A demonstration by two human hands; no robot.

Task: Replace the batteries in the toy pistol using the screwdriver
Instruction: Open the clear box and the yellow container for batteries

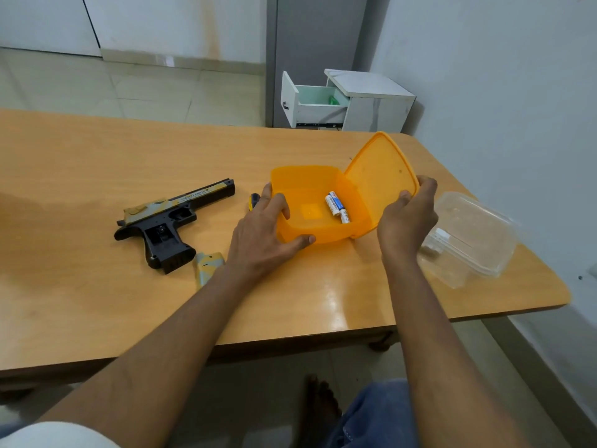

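Orange plastic box (292, 232), light and slippery, steadied by my left hand (263, 236) gripping its wall, right hand (405, 218) pinching the lid (379, 177); batteries (336, 206) need a fingertip pinch.

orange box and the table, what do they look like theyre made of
Orange box: looks like thin translucent plastic, since light glows through its walls and hinged lid. Table: wood-grain top with a glossy finish that reflects light near the front edge; solid wood or laminate, cannot tell.

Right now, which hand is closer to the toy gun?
Left. The left hand grips the orange box beside the toy gun; the right hand holds the lid, farther away.
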